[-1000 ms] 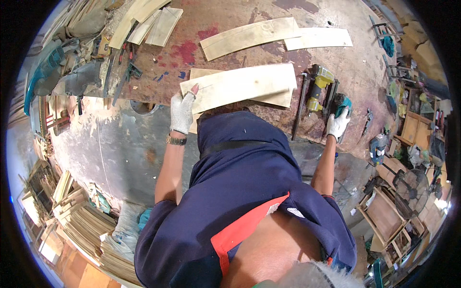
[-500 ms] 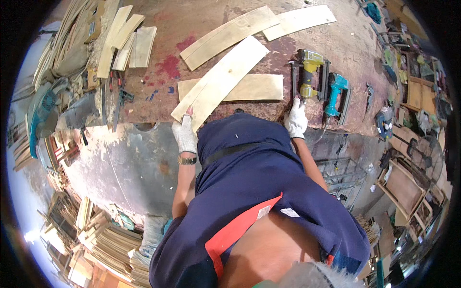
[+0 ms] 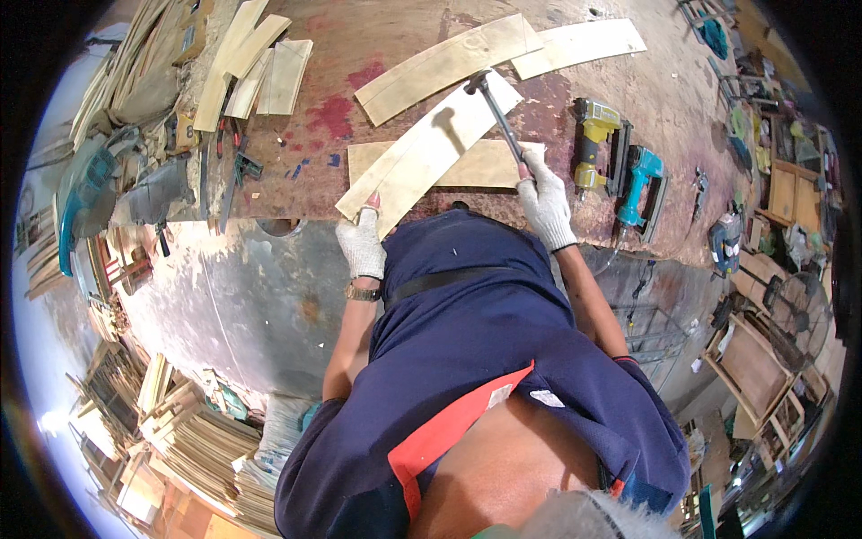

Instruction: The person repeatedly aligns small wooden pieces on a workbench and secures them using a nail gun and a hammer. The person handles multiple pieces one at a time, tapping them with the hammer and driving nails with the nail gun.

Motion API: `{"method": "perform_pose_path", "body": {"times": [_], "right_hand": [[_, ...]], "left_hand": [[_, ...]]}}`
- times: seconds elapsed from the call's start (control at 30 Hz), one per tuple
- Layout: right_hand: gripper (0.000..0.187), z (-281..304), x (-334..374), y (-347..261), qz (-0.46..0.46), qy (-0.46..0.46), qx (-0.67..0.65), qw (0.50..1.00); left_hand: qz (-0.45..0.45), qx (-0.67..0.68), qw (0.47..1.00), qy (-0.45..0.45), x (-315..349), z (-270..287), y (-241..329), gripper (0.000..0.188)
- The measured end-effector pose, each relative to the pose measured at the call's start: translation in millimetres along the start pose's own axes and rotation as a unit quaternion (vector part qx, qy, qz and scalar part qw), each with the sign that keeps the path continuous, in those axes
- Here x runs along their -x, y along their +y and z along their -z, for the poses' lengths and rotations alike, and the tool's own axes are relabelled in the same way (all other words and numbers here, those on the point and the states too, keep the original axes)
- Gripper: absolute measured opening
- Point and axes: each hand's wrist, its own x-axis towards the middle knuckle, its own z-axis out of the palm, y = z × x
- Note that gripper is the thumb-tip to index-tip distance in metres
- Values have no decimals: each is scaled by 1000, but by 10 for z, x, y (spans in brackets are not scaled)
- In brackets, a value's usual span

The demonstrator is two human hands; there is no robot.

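My left hand (image 3: 362, 247), in a white glove with a bare thumb tip, grips the near left end of a pale wooden board (image 3: 422, 162). That board lies slanted across another wooden board (image 3: 494, 164) on the workbench. My right hand (image 3: 545, 202), gloved too, is closed round the handle of a hammer (image 3: 503, 121). The hammer is raised over the far right end of the slanted board, and its shadow falls on the wood. Behind it rest two more boards, a curved one (image 3: 444, 67) and a lighter one (image 3: 584, 47), overlapping at their ends.
To the right on the bench (image 3: 664, 54) lie a yellow nail gun (image 3: 593, 144) and a teal nail gun (image 3: 639, 184). Wooden offcuts (image 3: 256, 63), pliers (image 3: 244, 166) and a teal power saw (image 3: 83, 198) are at the left. Timber strips (image 3: 193, 449) are stacked below left.
My right hand has come up from the bench edge with the hammer, now held over the slanted board. The left hand stays on the board's near end. The whole view has shifted slightly.
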Motion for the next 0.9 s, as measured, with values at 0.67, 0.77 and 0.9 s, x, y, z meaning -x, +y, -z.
{"method": "perform_pose_path", "body": {"times": [0.67, 0.77, 0.9], "right_hand": [[33, 56, 76, -198, 41, 47, 40, 997], [34, 86, 102, -317, 58, 109, 20, 992], [37, 71, 96, -191, 49, 131, 35, 989]], "left_hand": [[12, -20, 1000, 14, 16, -5, -54, 38], [10, -28, 1000, 2, -19, 25, -84, 38], [18, -33, 999, 1, -10, 11, -43, 38]]}}
